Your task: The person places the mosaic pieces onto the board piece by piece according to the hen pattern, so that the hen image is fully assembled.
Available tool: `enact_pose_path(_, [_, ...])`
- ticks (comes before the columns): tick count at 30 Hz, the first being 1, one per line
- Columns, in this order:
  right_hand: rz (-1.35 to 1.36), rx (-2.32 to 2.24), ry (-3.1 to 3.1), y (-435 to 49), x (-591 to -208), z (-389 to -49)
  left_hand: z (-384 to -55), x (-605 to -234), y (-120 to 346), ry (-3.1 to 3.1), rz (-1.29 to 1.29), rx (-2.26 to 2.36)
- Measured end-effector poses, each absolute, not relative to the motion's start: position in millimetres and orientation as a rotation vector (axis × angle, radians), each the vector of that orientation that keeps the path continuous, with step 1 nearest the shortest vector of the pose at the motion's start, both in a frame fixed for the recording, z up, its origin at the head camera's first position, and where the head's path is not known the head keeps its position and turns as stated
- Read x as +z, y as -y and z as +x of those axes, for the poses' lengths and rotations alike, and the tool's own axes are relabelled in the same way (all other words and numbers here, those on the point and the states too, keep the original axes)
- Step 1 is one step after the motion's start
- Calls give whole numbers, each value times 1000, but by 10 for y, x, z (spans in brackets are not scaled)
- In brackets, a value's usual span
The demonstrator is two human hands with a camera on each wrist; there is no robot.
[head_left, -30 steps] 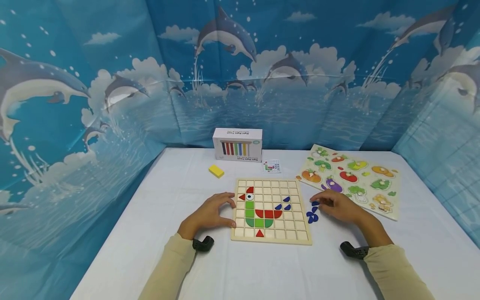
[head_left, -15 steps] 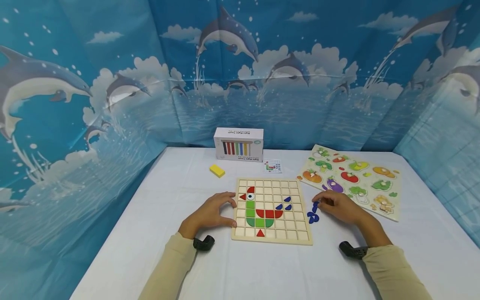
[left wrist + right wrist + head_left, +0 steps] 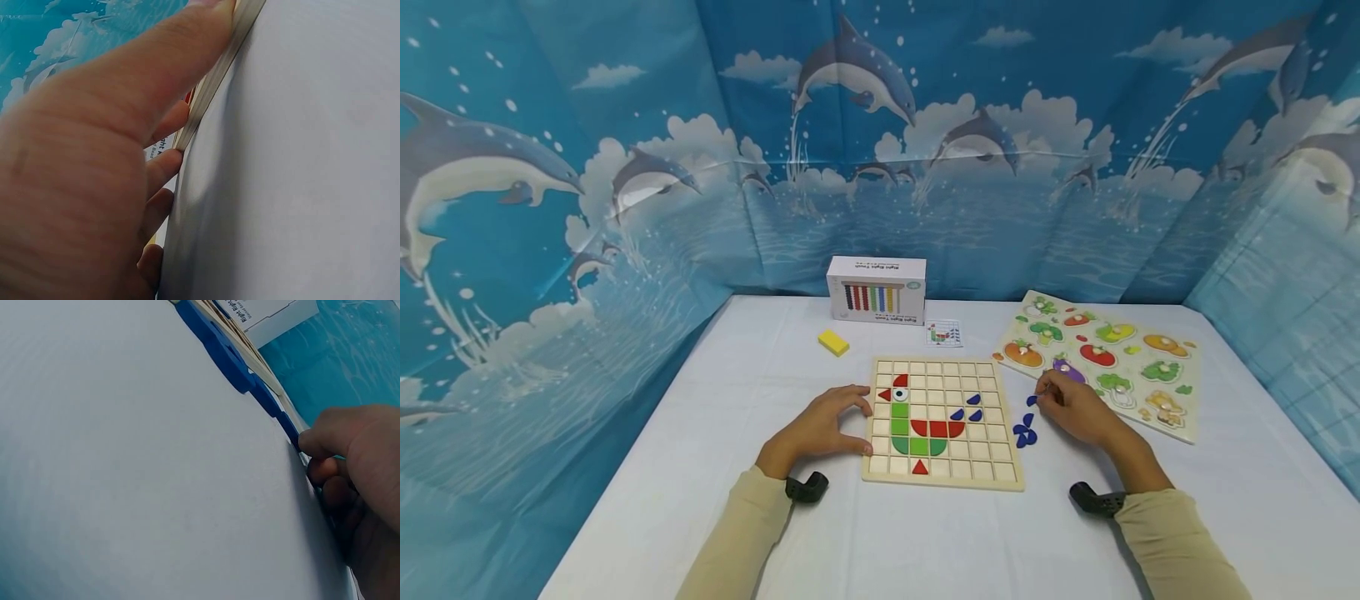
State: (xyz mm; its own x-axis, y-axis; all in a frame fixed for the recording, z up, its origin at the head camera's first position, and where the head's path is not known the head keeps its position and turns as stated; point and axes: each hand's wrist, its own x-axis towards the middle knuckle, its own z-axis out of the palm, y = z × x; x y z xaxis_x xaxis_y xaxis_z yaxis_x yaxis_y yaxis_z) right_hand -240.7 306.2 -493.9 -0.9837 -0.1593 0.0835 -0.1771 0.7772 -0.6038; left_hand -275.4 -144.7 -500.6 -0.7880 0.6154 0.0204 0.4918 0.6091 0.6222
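My left hand (image 3: 823, 423) rests at the left edge of a wooden grid board (image 3: 985, 479), thumb and fingertips against its side. On the board, a bird-like picture is laid out in red, green and blue pieces, with a green square (image 3: 899, 424) in its neck and a white eye piece (image 3: 900, 394). To the right of the board, my right hand (image 3: 1075, 410) pinches a blue half-round piece (image 3: 1032, 401) between thumb and fingers. More blue pieces (image 3: 1024, 436) lie in a small cluster beside the board. In the right wrist view the thumb (image 3: 319, 439) meets the end of a blue piece (image 3: 289, 428).
Behind the right hand lies a vegetable puzzle board (image 3: 1097, 354). A pattern card (image 3: 943, 333) sits beyond the grid board, near a white box (image 3: 877, 290). A yellow block (image 3: 833, 342) is at the back left. A dolphin-print curtain (image 3: 880, 200) closes off the table's far side.
My right hand has shifted slightly right and away from the body, drawing a blue piece apart from the cluster. The left hand keeps its place at the board.
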Motion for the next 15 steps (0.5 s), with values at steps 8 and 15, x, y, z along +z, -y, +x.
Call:
enact_pose_path(8, [204,976,2925,-3022,-4943,-2432,-2742,-4996,1446,-2641,912,930])
enact_pose_path(15, [184,951,2951,-2984,-4922,-2430,-2725,-4981,1445,-2642,898,935])
